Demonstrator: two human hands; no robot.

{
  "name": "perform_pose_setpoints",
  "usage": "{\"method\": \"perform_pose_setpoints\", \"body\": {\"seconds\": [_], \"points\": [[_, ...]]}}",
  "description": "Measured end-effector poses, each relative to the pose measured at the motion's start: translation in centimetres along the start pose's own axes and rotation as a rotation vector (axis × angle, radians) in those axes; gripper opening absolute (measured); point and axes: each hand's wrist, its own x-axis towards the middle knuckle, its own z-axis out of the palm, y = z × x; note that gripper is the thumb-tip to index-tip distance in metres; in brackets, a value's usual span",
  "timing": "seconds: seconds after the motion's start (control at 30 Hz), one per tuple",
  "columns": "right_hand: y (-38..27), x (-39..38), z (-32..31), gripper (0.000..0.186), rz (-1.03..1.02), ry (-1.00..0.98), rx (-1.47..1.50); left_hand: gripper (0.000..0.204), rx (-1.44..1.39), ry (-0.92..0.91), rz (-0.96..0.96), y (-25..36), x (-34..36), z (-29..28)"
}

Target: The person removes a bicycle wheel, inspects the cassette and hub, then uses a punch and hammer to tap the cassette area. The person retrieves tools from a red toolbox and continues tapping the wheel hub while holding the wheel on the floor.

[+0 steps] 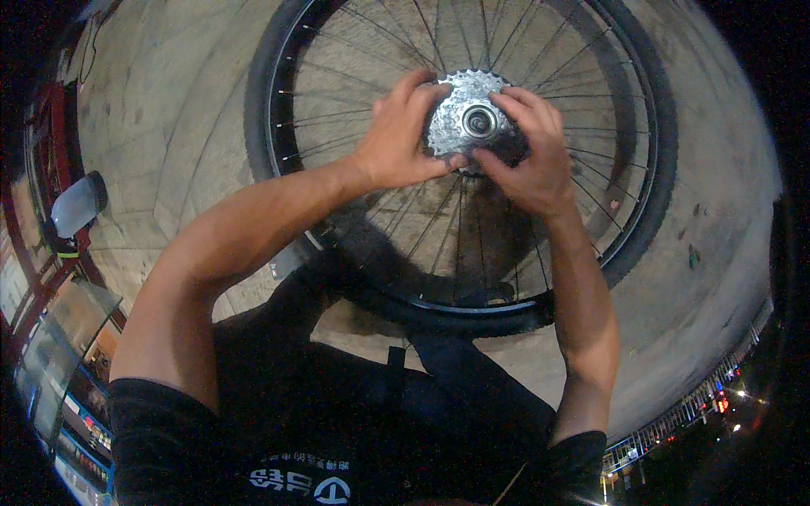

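In the head view, the toothed sprocket cluster (454,103) sits at the hub, in the middle of the spoked bicycle wheel (258,118), above the concrete floor (169,110). The left hand (396,126) and right hand (540,152) grip its edge from opposite sides. Whether it is fully seated cannot be told. It looks silvery and round, with a ringed metal centre, shadowed at lower right.

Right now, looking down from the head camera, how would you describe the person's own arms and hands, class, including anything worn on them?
The left hand and right hand wear no gloves. No watch or bracelet shows. The forearms are bare below the T-shirt's short, plain black sleeves.
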Motion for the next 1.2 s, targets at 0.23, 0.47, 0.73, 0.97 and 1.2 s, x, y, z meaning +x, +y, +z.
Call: {"method": "perform_pose_setpoints", "body": {"seconds": [0.23, 0.47, 0.73, 0.97, 1.2], "points": [[-0.30, 0.00, -0.10, 0.066, 0.027, -0.006, -0.009, 0.098, 0.023, 0.013, 0.020, -0.22, 0.04, 0.13], [-0.19, 0.00, -0.03, 0.066, 0.013, -0.011, -0.006, 0.100, 0.053, 0.011, 0.024, -0.04, -0.07, -0.01], [-0.02, 0.23, -0.08, 0.066, -0.009, -0.013, 0.014, 0.101, 0.042, 0.003, 0.014, -0.14, -0.09, -0.02], [0.21, 0.22, -0.11, 0.067, -0.001, -0.023, 0.030, 0.103, 0.024, 0.001, 0.012, -0.08, 0.10, 0.03], [0.49, 0.28, -0.10, 0.066, -0.020, -0.029, 0.042, 0.104, 0.022, 0.004, 0.011, -0.11, 0.00, 0.04]]}}
